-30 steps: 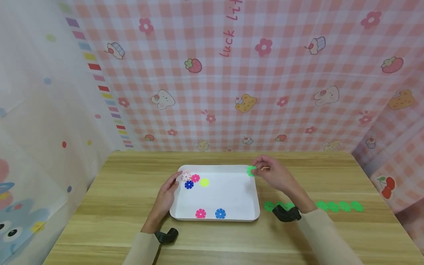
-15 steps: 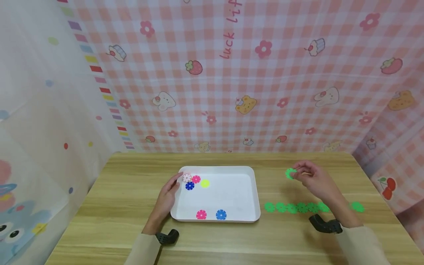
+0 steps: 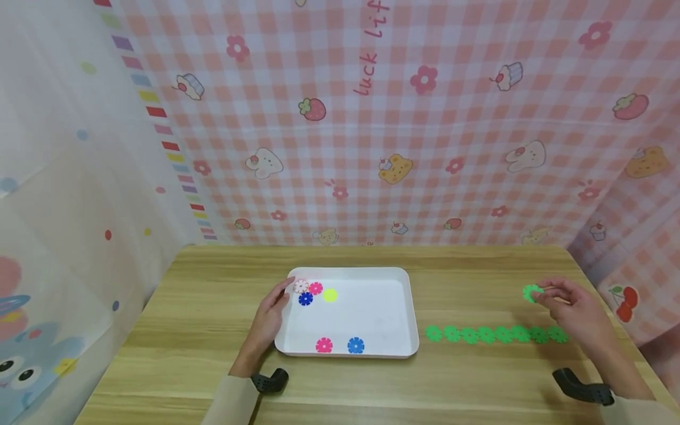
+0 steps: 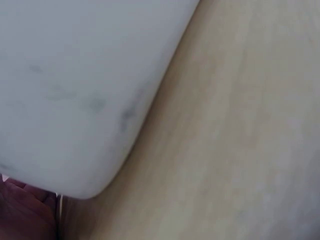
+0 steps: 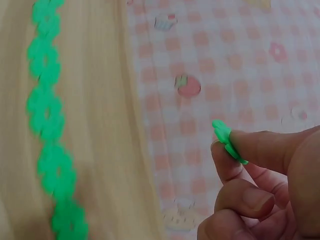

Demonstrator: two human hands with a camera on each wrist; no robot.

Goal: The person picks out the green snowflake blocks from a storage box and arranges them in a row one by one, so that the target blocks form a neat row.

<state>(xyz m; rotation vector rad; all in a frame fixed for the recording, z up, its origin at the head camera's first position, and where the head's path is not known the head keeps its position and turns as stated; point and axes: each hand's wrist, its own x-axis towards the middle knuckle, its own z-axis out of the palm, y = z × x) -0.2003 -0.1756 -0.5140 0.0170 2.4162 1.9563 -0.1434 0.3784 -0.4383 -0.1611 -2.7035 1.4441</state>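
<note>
My right hand [image 3: 576, 307] pinches a green notched interlocking disc [image 3: 533, 293] between thumb and fingertips, raised above the table at the right. In the right wrist view, that disc [image 5: 223, 134] is seen nearly edge-on. Below it, a row of green discs [image 3: 486, 334] lies on the table, its right end hidden behind the hand. My left hand [image 3: 269, 316] rests along the left rim of the white tray [image 3: 372, 316], fingertips at its far left corner. The left wrist view catches only part of the palm [image 4: 25, 212] beside the tray's corner.
Inside the tray lie white [image 3: 301, 286], pink [image 3: 316, 288], dark blue [image 3: 305, 298] and yellow [image 3: 330, 295] discs. Another pink disc [image 3: 324, 345] and a blue disc [image 3: 356, 346] sit near its front wall. A checked cloth [image 3: 398, 130] hangs behind the wooden table [image 3: 372, 389].
My right hand has carried the green disc from the tray's far right corner over to the right side of the table. The left hand has stayed at the tray's rim.
</note>
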